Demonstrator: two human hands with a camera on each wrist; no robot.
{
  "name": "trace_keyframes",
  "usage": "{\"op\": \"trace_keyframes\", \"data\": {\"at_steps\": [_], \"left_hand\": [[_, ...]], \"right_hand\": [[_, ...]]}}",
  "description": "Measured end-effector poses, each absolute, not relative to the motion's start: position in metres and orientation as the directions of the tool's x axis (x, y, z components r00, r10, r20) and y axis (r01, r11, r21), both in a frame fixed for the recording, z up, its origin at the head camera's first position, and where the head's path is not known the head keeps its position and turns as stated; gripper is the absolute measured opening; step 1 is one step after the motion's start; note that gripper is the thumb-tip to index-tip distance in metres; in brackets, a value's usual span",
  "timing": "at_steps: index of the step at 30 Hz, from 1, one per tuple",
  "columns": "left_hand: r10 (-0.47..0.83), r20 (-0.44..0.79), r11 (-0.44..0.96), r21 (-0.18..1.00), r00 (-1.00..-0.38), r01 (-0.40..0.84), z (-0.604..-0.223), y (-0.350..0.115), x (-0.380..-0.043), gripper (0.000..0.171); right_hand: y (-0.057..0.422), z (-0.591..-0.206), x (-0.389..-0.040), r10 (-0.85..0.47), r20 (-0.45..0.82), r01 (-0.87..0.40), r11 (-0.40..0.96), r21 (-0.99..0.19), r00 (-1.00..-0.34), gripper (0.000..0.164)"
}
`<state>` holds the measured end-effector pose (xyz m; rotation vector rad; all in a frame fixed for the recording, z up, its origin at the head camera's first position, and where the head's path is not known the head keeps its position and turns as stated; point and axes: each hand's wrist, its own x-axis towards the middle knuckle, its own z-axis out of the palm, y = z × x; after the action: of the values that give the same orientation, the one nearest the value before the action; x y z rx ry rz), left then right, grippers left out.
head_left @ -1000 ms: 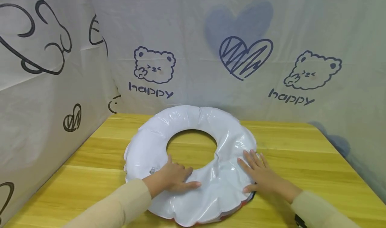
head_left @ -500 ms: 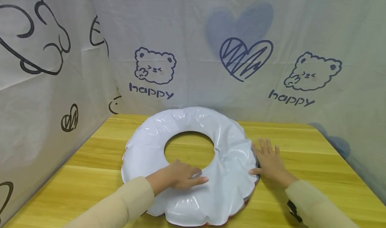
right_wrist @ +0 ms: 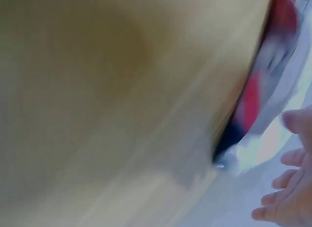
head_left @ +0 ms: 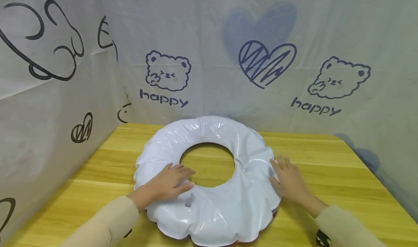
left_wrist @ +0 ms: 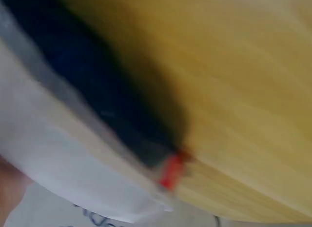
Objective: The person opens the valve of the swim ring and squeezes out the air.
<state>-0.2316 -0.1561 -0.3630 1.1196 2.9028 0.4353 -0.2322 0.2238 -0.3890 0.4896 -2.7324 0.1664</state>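
Ring [head_left: 215, 218] underside is mostly hidden, wrist views blurred. It's on the table [head_left: 326, 174], 6 o'clock in head view. Left hand [head_left: 163, 184]: fingers extended over its 9 o'clock, contact unclear. Right hand [head_left: 291, 181]: fingers extended, touches 3 o'clock edge.

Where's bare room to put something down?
Bare wood lies between the right hand and the right edge of the table, and between the white ring and left patterned cloth. Wood also shows inside the ring, though the left hand crowds its near-left part. The ring's right side is crowded too.
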Motion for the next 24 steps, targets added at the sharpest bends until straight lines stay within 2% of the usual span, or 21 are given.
{"op": "trace_keyframes", "data": {"at_steps": [3,11,16,20,24], "left_hand": [[0.667,0.156,0.696,0.217,-0.728,0.684,-0.368,-0.173,-0.234,0.057],[0.705,0.207,0.66,0.157,-0.678,0.734,-0.372,-0.198,-0.228,0.081],[0.706,0.243,0.656,0.126,-0.665,0.744,-0.377,-0.205,-0.225,0.091],[0.703,0.273,0.666,0.074,-0.657,0.743,-0.381,-0.207,-0.226,0.098],[0.694,0.262,0.682,0.058,-0.671,0.729,-0.384,-0.204,-0.226,0.094]], "right_hand": [[0.206,-0.384,-0.219,-0.388,0.389,-0.459,0.882,-0.106,-0.836,0.053],[0.169,-0.383,-0.19,-0.557,0.321,-0.631,0.748,-0.205,-0.766,0.073],[0.156,-0.388,-0.176,-0.609,0.16,-0.628,0.734,-0.259,-0.777,0.089],[0.154,-0.392,-0.173,-0.612,0.062,-0.602,0.749,-0.277,-0.789,0.09],[0.156,-0.393,-0.176,-0.616,0.035,-0.6,0.75,-0.278,-0.787,0.089]]}}
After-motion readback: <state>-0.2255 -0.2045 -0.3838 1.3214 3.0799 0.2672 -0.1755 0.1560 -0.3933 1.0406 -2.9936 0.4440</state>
